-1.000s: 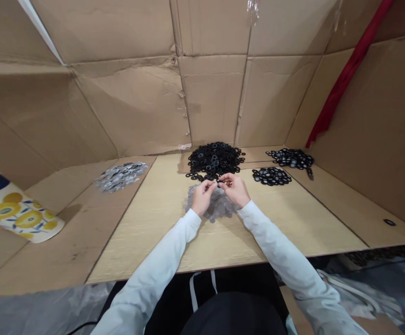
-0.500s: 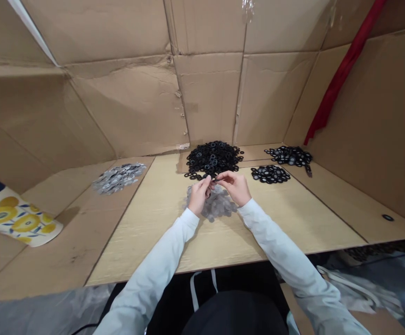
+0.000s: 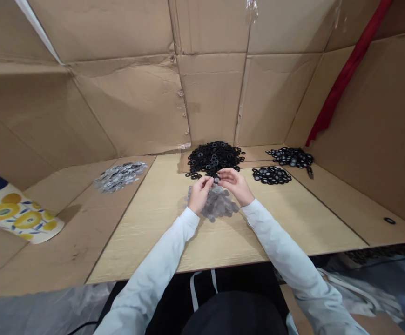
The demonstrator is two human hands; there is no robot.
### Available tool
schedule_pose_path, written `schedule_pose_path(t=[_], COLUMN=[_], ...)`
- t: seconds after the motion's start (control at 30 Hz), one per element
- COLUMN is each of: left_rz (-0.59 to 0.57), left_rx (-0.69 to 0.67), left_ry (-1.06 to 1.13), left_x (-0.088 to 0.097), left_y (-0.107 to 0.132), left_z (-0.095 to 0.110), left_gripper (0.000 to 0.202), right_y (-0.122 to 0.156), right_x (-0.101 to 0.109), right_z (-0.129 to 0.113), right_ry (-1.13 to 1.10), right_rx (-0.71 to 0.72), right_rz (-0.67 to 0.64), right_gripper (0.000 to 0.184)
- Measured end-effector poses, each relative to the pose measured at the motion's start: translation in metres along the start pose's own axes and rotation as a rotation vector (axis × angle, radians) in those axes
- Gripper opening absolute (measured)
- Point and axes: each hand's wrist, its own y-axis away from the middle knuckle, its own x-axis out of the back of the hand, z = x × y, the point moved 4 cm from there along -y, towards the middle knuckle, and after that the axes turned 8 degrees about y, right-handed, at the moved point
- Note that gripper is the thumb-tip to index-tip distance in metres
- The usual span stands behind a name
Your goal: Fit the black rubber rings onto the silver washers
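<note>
Between my two hands is a small black ring with a pale disc in its middle [image 3: 217, 180]. My left hand [image 3: 199, 193] pinches its left edge between thumb and fingertips. At its right side is my right hand [image 3: 236, 184], with curved fingers close to the ring; whether they touch it I cannot make out. Beneath both hands lies a heap of translucent grey discs [image 3: 219, 204], partly hidden by them. Just beyond my fingertips rises a large pile of black rings [image 3: 214, 157].
Black rings with pale centres form two piles, a nearer one [image 3: 271, 175] and a farther one [image 3: 293, 157]. Silvery discs [image 3: 120, 177] lie at left, near a floral-patterned cylinder [image 3: 24, 211]. One lone black ring [image 3: 389, 220] lies far right. Cardboard walls [image 3: 209, 97] enclose the table.
My right hand's fingers have loosened and shifted slightly right. The ring has turned, so its pale centre now faces me. My left hand stays nearly in place.
</note>
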Motion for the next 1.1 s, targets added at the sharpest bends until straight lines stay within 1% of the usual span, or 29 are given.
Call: schedule_pose_path(t=[0.1,0.2,0.33,0.43,0.5,0.63,0.7,0.87,1.0,1.1], left_rz=[-0.012,-0.028,-0.068,-0.072,-0.07,-0.118,-0.129,-0.058,0.032,0.061], left_rx=[-0.079,-0.102,-0.162,-0.219,-0.204,-0.043,-0.007,-0.099,-0.119,-0.109], left_ry=[-0.129,-0.201,-0.315,-0.384,-0.34,-0.1,-0.049,-0.165,-0.214,-0.229], left_x=[-0.001,-0.002,-0.004,-0.005,-0.005,-0.007,-0.008,-0.006,-0.003,-0.002], left_y=[0.002,0.004,0.006,0.007,0.005,0.002,0.001,0.003,0.004,0.005], left_z=[0.003,0.005,0.008,0.01,0.008,-0.005,-0.008,-0.001,0.003,0.003], left_gripper=[0.024,0.023,0.021,0.02,0.021,0.023,0.024,0.022,0.023,0.024], right_y=[-0.001,-0.001,0.0,0.001,0.001,0.001,0.0,-0.003,-0.003,-0.003], right_x=[0.0,-0.003,-0.006,-0.007,-0.008,-0.007,-0.006,0.001,0.005,0.007], right_z=[0.004,0.01,0.012,0.011,0.011,0.015,0.017,0.016,0.012,0.012], right_ry=[-0.038,-0.071,-0.055,-0.065,-0.089,-0.136,-0.136,-0.052,-0.11,-0.171], right_rx=[-0.081,-0.13,-0.108,-0.104,-0.114,-0.142,-0.146,-0.119,-0.165,-0.222], right_rz=[0.007,-0.027,-0.034,-0.061,-0.085,-0.103,-0.09,0.002,-0.025,-0.032], right_gripper=[0.035,0.038,0.036,0.033,0.034,0.039,0.04,0.04,0.033,0.033])
